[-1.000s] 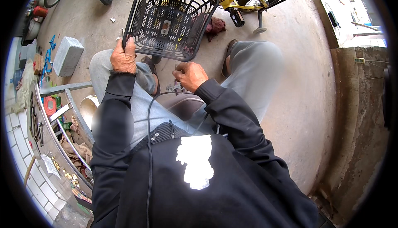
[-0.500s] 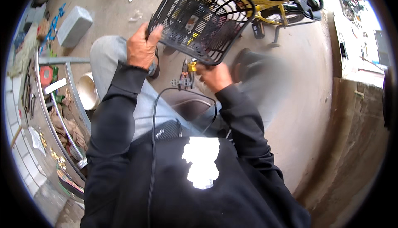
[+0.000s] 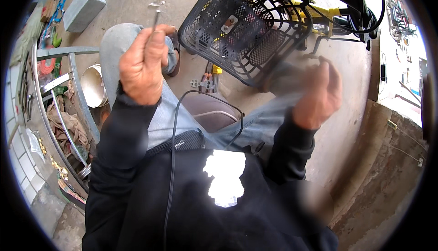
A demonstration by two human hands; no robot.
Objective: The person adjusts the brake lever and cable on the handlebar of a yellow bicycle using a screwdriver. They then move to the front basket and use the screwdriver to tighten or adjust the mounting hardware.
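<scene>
My left hand is raised left of the basket, thumb and fingers pinched on a slim metal bolt that points upward with its small head on top. The black bicycle basket, a lattice of plastic, leans in front of me. A small metal plate shows at its bottom. To the right of the basket is my right hand, off its rim and smeared by motion; whether its fingers hold anything does not show. Below the basket, pliers and a yellow-ended tool lie on the ground by a flat multi-hole wrench.
Behind the basket stands a yellow bicycle with dark handlebars and cables. At left are a metal frame with cloths and tools, a white bucket and a grey block. A concrete wall borders the right.
Both hands have left the basket's rim. My left hand now shows a bolt in its pinch; my right hand has swung out to the right. The basket appears lower and farther right in view.
</scene>
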